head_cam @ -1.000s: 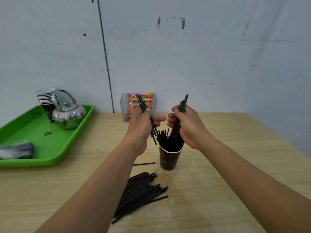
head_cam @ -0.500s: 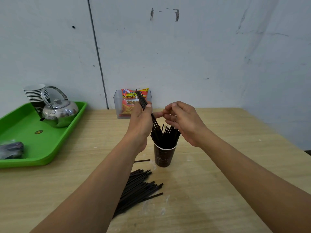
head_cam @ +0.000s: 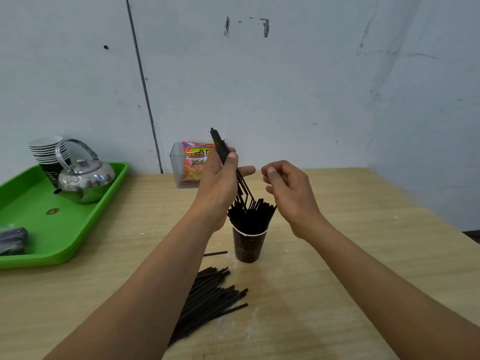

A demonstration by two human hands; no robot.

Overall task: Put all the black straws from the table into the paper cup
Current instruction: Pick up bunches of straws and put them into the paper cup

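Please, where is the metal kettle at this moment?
In the head view the metal kettle stands on the far end of the green tray at the left, just in front of a stack of paper cups.

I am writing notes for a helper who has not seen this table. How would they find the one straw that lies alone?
On the wooden table stands a dark paper cup full of straws. Just left of its base lies the lone straw. Unlike the pile nearer the person, it lies by itself, touching no other straw.
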